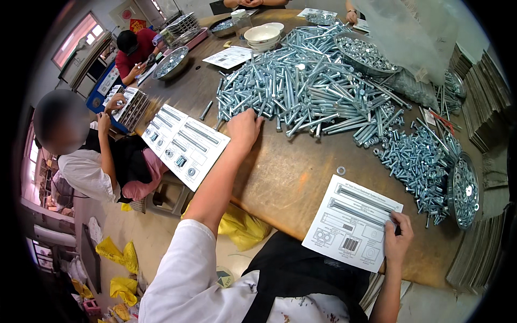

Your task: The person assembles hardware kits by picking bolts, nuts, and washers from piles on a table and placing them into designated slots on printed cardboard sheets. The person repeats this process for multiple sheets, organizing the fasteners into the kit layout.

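Observation:
My left hand (245, 130) reaches to the near edge of a large heap of long silver bolts (301, 81). Its fingers are curled down among the bolt ends, and what lies between the fingertips is partly hidden. A loose bolt (205, 110) lies just left of the heap. At the right, my right hand (397, 234) is closed at the right edge of a white printed sheet (344, 231) with pictures of bolts and washers. That sheet overhangs the table's front edge. A single washer (341, 170) lies just beyond it.
Short bolts (412, 172) are piled at the right, beside a metal bowl of washers (464, 191). A bowl of nuts (366, 53) stands behind. Another printed sheet (186, 144) lies left of my forearm. Co-workers (89, 145) sit around the table. Stacked cardboard (476, 253) borders the right.

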`<state>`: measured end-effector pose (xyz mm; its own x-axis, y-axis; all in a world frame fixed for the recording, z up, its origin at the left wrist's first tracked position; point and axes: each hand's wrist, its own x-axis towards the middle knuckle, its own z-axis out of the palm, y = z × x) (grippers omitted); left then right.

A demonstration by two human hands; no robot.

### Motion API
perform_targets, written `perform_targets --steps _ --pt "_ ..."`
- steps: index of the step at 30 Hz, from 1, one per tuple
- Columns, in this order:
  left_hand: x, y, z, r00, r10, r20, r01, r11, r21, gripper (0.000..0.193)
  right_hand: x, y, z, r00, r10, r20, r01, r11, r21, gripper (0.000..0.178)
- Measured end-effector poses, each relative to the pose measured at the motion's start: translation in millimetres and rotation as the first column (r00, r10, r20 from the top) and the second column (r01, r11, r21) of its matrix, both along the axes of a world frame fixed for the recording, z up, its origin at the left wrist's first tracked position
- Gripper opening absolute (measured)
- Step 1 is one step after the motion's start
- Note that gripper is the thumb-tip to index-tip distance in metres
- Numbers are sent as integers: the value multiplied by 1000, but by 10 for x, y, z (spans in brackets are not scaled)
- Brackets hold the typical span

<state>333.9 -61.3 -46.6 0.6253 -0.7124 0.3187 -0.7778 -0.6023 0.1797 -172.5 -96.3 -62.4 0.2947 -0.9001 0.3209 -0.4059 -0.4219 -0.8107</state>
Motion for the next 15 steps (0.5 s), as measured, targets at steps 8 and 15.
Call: perform_targets --steps 8,15 --pt "-780 420 205 241 -361 -901 -32 925 -379 22 147 200 394 990 -41 138 17 985 172 8" --pt "-2753 1003 144 140 -636 -759 402 737 -544 14 830 603 449 916 170 363 -322 851 415 22"
